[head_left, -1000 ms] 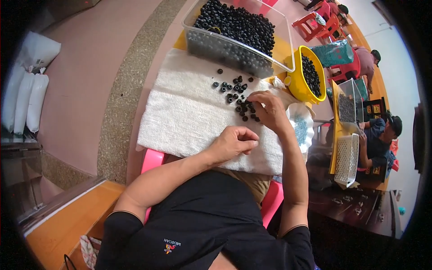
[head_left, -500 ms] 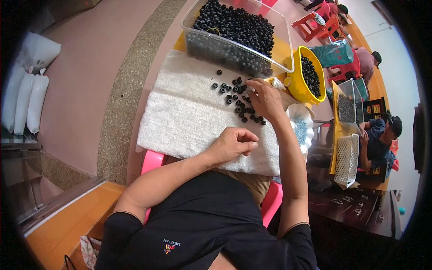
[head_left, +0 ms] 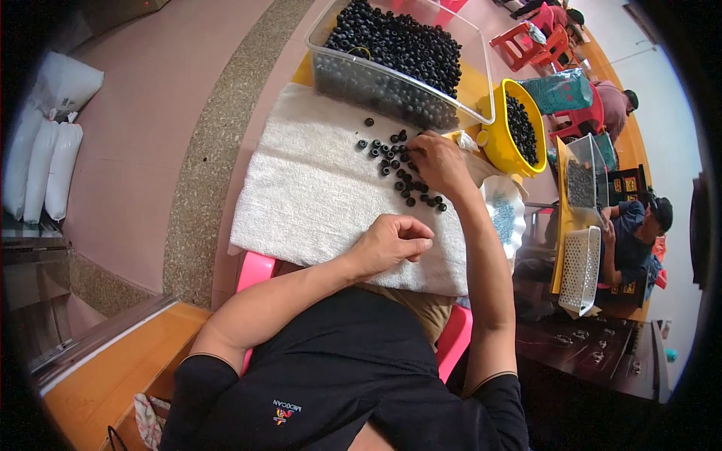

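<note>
A loose cluster of small, round black parts [head_left: 387,164], some with a hole showing, lies on a white towel [head_left: 301,188]. My right hand [head_left: 440,161] is at the cluster's right side, fingers bent down among the parts. Its fingertips are partly hidden, so what they pinch does not show. Nearer to me, my left hand [head_left: 391,246] hovers over or rests on the towel, fingers curled and thumb against the index finger. Whatever it may hold is hidden. Behind the cluster stands a clear plastic bin [head_left: 376,77], heaped with the same black parts.
A yellow basin [head_left: 496,150] of black parts stands right of the bin. Below it is a white scalloped dish [head_left: 517,233] with small bluish pieces. White sacks [head_left: 64,165] stand at far left. Across the room, a co-worker [head_left: 635,233] sits by a white perforated basket [head_left: 579,270].
My right hand has shifted slightly left, its fingers now drawn in among the black parts. My left hand has stayed in place.
</note>
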A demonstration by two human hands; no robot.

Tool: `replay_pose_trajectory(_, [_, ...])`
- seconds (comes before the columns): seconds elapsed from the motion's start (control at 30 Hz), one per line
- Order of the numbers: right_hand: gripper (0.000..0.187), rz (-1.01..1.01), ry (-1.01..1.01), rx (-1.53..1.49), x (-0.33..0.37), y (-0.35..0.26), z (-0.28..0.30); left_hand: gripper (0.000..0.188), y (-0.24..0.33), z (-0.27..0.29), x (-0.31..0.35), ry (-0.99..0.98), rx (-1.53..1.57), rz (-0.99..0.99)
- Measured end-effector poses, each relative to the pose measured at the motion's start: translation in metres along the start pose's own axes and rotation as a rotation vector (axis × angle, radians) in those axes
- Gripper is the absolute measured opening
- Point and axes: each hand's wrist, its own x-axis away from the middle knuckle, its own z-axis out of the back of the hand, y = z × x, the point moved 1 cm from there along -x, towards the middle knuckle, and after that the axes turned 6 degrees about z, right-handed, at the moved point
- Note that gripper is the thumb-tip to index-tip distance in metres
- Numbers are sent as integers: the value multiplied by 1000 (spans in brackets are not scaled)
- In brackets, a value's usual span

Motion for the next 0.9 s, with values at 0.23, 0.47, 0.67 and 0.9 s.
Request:
replay_pose_trajectory(0.23, [16, -55, -32, -22, 10, -1, 10, 20, 2, -1, 1, 6, 3, 7])
replay_pose_trajectory(0.47, [18, -64, -167, 38, 13, -16, 13, 21, 0, 0, 0, 2, -7, -1])
replay_pose_trajectory(0.67, [19, -6, -145, 72, 17, -15, 7, 21, 4, -2, 2, 24, -25, 32])
replay_pose_trajectory(0.9, [19, 130, 161, 15, 37, -17, 12, 20, 3, -1, 3, 22, -15, 23])
